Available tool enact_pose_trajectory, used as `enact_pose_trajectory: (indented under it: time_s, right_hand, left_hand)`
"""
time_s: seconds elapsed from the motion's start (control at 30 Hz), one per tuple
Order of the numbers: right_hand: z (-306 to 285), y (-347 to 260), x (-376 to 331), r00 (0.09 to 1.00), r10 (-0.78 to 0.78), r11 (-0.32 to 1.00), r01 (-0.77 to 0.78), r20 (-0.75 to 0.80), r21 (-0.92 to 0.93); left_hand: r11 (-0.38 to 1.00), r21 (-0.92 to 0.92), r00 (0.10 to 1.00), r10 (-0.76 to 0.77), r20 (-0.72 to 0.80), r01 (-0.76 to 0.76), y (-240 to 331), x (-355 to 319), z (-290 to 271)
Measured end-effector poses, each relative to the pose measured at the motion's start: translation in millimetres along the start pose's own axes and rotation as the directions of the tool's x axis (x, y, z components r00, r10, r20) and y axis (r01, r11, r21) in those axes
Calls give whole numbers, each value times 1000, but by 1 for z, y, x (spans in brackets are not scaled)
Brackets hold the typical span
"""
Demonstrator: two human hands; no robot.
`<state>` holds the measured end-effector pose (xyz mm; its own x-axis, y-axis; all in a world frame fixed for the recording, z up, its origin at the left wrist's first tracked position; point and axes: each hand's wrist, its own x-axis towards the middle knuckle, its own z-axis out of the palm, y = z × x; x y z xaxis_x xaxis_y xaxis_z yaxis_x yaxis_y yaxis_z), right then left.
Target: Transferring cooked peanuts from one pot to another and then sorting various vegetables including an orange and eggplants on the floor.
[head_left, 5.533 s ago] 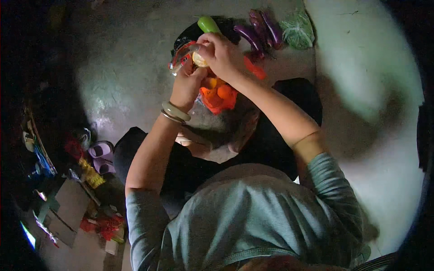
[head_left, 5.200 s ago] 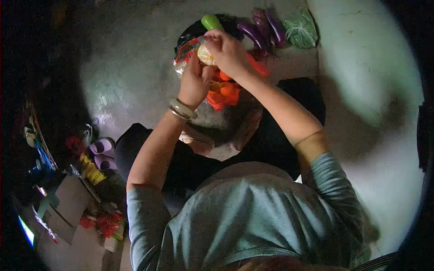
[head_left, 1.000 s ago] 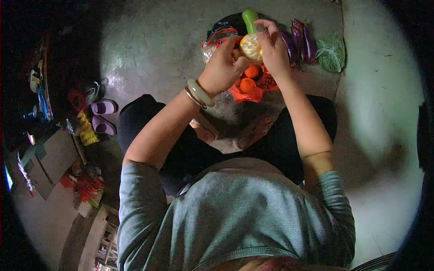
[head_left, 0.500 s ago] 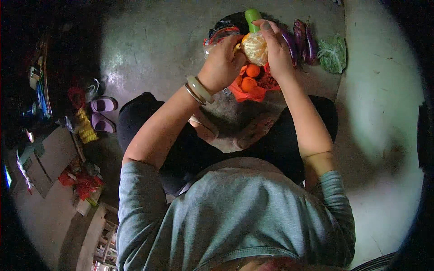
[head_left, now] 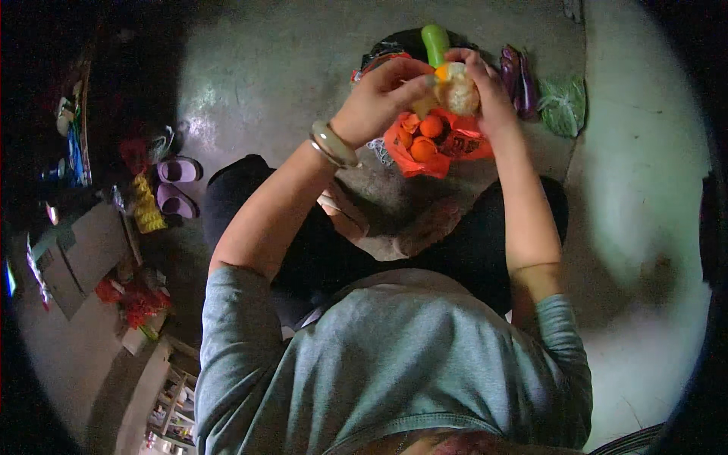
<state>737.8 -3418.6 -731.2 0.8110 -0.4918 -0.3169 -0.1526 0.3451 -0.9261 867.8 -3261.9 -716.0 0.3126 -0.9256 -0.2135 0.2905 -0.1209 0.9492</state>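
Observation:
A mostly peeled orange (head_left: 459,95), pale with pith, rests in my right hand (head_left: 491,91), whose fingers wrap round its far and right sides. A patch of bright orange peel (head_left: 441,72) still clings to its upper left. My left hand (head_left: 383,95), with a pale bangle (head_left: 334,144) at the wrist, is closed at the fruit's left side, thumb and fingers pinching a pale flap of peel. Below both hands, a red plastic bag (head_left: 425,163) lies spread open with several small orange fruits (head_left: 431,127) on it.
Beyond my hands a green gourd (head_left: 434,44) lies by a dark bag (head_left: 398,42). Purple eggplants (head_left: 519,80) and a bag of green vegetables (head_left: 563,105) are to the right. Lilac slippers (head_left: 179,170) sit left on the concrete floor, near a yellow item (head_left: 147,205).
My left hand has drawn slightly left from the orange, and more of the red bag shows. The whole view has shifted a little, with the floor things lower and further right.

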Motion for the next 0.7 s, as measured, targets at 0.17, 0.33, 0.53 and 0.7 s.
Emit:
enact_pose_trajectory:
  time_s: [0.17,0.33,0.53,0.7]
  right_hand:
    - [-4,20,2,997,74,987,-77,-29,-143]
    - [-7,19,-2,998,-18,963,1,-62,-269]
    - [10,21,2,994,-111,888,100,2,-449]
    - [11,25,6,993,-117,877,95,-17,-472]
  left_hand:
    - [953,300,996,64,-56,-45,-9,-3,-2]
    - [867,483,983,171,-62,-121,-18,4,16]
    - [823,564,988,131,-77,-65,-22,-5,19]
    - [794,607,991,81,-107,0,-25,-1,20]
